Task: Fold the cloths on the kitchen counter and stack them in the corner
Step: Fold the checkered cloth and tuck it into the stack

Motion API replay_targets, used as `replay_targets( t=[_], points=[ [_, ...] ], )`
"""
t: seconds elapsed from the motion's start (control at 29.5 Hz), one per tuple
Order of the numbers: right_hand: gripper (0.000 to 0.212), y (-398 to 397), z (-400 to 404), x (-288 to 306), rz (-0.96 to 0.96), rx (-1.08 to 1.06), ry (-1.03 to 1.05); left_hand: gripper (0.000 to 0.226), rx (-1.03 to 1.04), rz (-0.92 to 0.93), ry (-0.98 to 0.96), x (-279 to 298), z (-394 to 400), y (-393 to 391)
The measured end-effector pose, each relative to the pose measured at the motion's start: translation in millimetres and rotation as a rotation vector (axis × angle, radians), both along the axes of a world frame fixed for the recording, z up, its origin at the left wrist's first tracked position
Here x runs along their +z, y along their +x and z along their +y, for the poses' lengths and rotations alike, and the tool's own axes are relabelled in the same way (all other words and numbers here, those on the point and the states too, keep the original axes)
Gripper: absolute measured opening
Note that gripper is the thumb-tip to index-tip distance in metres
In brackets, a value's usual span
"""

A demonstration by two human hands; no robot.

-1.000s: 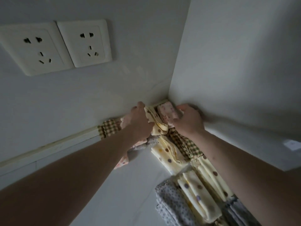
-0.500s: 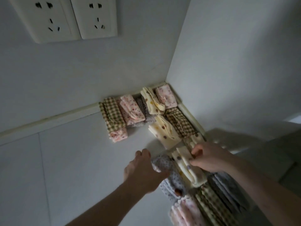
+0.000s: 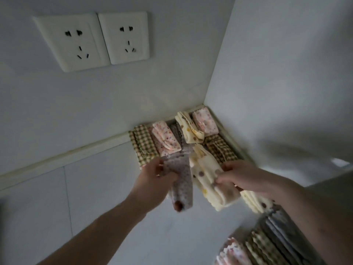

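Left hand point(image 3: 156, 176): fingers curled round a folded grey dotted cloth point(image 3: 181, 184), gripping it near its upper half; the lower end hung free below the hand, above the white counter point(image 3: 107, 188). Thumb lay across the front of the fabric.

Right hand point(image 3: 242, 176): fingers and thumb pinched round a folded cream cloth with coloured dots point(image 3: 214, 180), holding it along its right edge. The cream cloth sat just beside the grey one, their upper ends close together; whether they touched could not be told.

Both held cloths were in front of the corner stack, slightly toward the camera.

Corner, where the two walls met: folded cloths lay in a row along the back wall. From the left: a green-checked cloth point(image 3: 143, 144), a pink floral cloth point(image 3: 166, 138), a grey one partly hidden between its neighbours, a cream dotted cloth point(image 3: 189, 127), and another pink floral cloth point(image 3: 205, 121) tight in the corner. A second checked cloth point(image 3: 219, 150) lay along the right wall, in front of that pink one.

Lower right: more folded cloths point(image 3: 267, 243) lay side by side on the counter, grey, checked and pink; details blurred.

Back wall: two white sockets point(image 3: 91, 39), side by side, above the counter.
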State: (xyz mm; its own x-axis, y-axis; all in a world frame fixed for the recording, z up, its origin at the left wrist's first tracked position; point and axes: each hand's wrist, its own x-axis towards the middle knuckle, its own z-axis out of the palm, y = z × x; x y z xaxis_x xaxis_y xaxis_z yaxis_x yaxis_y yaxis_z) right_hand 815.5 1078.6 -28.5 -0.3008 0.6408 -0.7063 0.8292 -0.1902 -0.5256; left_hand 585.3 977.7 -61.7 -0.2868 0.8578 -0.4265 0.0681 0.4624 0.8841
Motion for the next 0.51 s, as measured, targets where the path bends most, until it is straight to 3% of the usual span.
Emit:
replay_targets(
  t=[0.1, 0.24, 0.34, 0.51],
  points=[
    [0.021, -33.5, 25.8, 4.9, 0.253, -0.155, 0.067, 0.018, 0.218, -0.077, 0.067, 4.5, 35.4, -47.8],
    [0.042, -88.6, 59.3, -7.9, 0.366, -0.218, 0.153, 0.04, 0.39, -0.111, 0.03, -6.1, 81.1, -95.3],
    [0.053, -128.0, 82.2, -22.7, 0.304, -0.219, 0.217, 0.039, 0.402, -0.113, 0.008, -16.6, 101.6, -111.1],
    [0.039, -164.7, 95.1, -50.3, 0.104, -0.018, 0.374, 0.045, 0.371, 0.136, -0.037, -23.3, 106.6, -94.9]
  ],
)
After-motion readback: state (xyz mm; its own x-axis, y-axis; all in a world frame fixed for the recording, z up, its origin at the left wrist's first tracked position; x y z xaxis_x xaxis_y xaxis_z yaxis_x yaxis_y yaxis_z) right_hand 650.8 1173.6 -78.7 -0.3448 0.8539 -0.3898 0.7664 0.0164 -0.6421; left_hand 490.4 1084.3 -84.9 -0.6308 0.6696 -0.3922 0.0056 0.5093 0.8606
